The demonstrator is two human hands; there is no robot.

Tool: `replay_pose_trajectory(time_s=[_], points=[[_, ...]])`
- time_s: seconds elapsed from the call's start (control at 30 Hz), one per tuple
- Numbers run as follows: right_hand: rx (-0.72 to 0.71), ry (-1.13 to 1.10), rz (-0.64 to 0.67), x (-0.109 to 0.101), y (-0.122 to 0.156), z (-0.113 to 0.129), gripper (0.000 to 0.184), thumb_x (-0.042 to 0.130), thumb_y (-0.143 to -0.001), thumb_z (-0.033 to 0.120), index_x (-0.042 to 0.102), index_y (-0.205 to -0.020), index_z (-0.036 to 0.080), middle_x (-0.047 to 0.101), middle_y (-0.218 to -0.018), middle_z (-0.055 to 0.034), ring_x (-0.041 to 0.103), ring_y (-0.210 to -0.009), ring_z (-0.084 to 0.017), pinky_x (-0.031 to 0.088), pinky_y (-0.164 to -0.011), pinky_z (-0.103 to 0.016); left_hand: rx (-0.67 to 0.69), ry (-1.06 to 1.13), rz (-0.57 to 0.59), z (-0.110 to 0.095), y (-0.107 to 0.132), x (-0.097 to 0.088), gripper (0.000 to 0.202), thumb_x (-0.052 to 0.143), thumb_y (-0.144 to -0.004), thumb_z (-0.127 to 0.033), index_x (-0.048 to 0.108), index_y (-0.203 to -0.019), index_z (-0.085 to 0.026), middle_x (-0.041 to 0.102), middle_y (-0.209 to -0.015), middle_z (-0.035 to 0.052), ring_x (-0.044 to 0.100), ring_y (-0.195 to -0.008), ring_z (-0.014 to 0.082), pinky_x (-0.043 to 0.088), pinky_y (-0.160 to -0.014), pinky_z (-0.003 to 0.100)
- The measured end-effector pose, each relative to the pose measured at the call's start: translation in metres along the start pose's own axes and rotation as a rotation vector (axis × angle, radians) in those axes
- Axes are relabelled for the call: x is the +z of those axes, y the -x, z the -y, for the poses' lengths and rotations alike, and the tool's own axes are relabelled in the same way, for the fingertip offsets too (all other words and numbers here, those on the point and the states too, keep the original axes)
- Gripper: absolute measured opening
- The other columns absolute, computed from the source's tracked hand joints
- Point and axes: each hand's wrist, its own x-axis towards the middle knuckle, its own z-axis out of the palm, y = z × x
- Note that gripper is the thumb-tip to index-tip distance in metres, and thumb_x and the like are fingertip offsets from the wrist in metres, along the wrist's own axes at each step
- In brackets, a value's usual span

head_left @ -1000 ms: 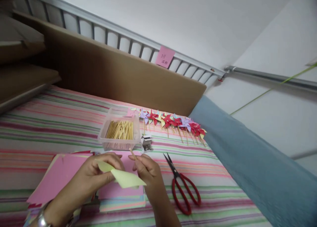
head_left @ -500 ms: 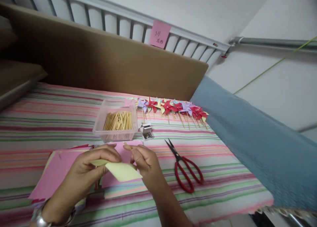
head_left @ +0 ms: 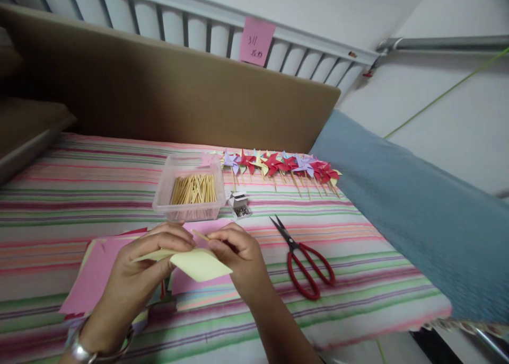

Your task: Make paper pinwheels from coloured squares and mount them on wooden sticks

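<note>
My left hand [head_left: 149, 260] pinches a folded pale yellow paper square [head_left: 196, 263] at its upper edge. My right hand [head_left: 238, 255] is closed on a thin wooden stick [head_left: 200, 235], whose tip points left toward the paper's top. Both hands hover just above a pile of pink paper sheets [head_left: 99, 268] on the striped cloth. A clear plastic tub of wooden sticks [head_left: 191, 189] sits just beyond my hands.
A small open box of metal pins [head_left: 239, 205] lies right of the tub. Red-handled scissors [head_left: 304, 258] lie to the right. A row of finished paper pinwheels [head_left: 282, 165] lines the back. A brown cardboard panel [head_left: 167, 94] and a blue cloth [head_left: 397, 205] border the area.
The view has tilted down and shifted. My right hand has brought the stick lower and closer to the yellow paper, which now lies flatter between my hands.
</note>
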Motion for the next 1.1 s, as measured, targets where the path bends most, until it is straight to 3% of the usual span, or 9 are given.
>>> replay_pose_trajectory(time_s=[0.3,0.6,1.1], points=[[-0.051,0.002,-0.007,0.002,0.001,0.0,0.008,0.069,-0.079,0.02,0.076,-0.077,0.023,0.06,-0.071,0.0008,0.056,-0.068,-0.014,0.042,-0.063,-0.025,0.071,-0.029,-0.028,0.007,0.003,0.001,0.011,0.068,-0.078,-0.02,0.075,-0.081,-0.029,0.069,-0.09,0.0007,0.064,-0.09,0.0187,0.05,-0.077,0.025],[-0.077,0.024,-0.001,0.002,0.002,0.0,0.007,0.071,-0.077,0.016,0.076,-0.078,0.021,0.06,-0.07,0.0008,0.055,-0.067,-0.013,0.041,-0.059,-0.023,0.048,-0.004,-0.041,0.005,0.001,0.004,0.009,0.069,-0.078,-0.021,0.074,-0.079,-0.028,0.07,-0.089,-0.0006,0.065,-0.089,0.0166,0.051,-0.075,0.022],[-0.079,0.023,0.013,0.002,0.002,-0.002,0.006,0.071,-0.078,0.02,0.077,-0.079,0.022,0.058,-0.068,0.0011,0.054,-0.065,-0.012,0.039,-0.057,-0.023,0.065,-0.024,-0.024,0.012,0.005,0.0,0.012,0.069,-0.079,-0.02,0.074,-0.082,-0.03,0.071,-0.091,-0.0023,0.064,-0.091,0.0158,0.048,-0.082,0.024]])
